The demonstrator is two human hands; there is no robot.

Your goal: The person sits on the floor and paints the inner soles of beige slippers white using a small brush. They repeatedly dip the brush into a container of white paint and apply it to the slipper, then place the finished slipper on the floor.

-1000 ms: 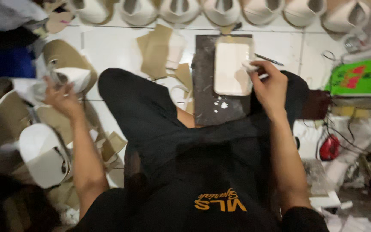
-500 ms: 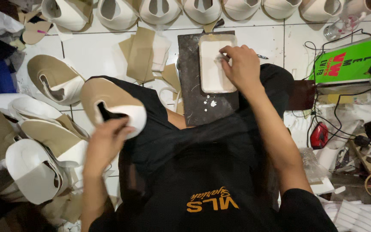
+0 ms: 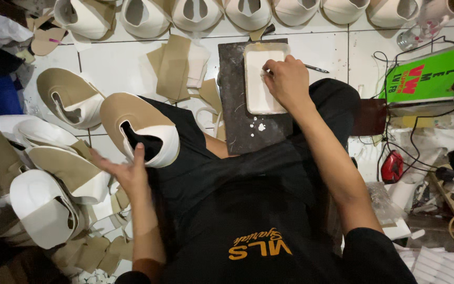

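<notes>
Gluing step in hand, by judgement: right hand (image 3: 288,80) closed around a thin brush handle, tip in the white glue tray (image 3: 261,79) on the dark slab (image 3: 237,113) over the tiled floor; left hand (image 3: 127,171) open, fingers spread, thumb touching the tan-and-white shoe upper (image 3: 137,126) resting on the left knee. Next, likely needing a loaded brush carried to the upper. Crowded left side: piled uppers (image 3: 43,194), cardboard pieces (image 3: 174,66); cables and green box (image 3: 426,73) at right
</notes>
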